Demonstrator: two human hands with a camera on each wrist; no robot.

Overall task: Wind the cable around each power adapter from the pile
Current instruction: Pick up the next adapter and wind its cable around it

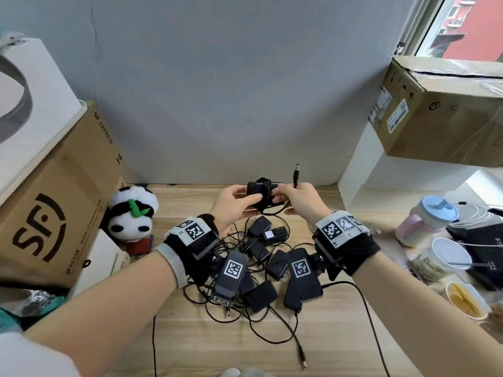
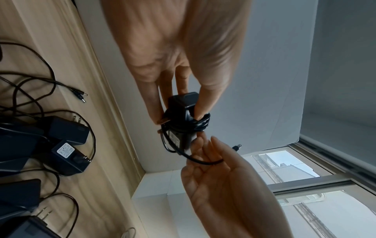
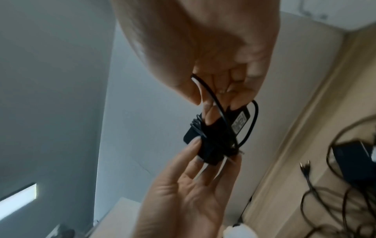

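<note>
Desk: the pile (image 1: 261, 270) sits mid-desk.
Left hand (image 1: 236, 205): I grip the adapter (image 1: 262, 194), light, rigid.
Right hand (image 1: 296, 200): I pinch the limp cable (image 2: 203, 161) near its plug.

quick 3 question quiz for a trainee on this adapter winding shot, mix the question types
1. True or false: the adapter in the hands is lying flat on the table.
2. Which hand holds the loose end of the cable? A) left hand B) right hand C) neither
3. Fill in: the plush toy beside the cardboard box is a ____.

Key
1. False. Both hands hold it up above the pile.
2. B. The right hand pinches the cable near its plug, while the left hand grips the adapter body.
3. Panda.
</note>
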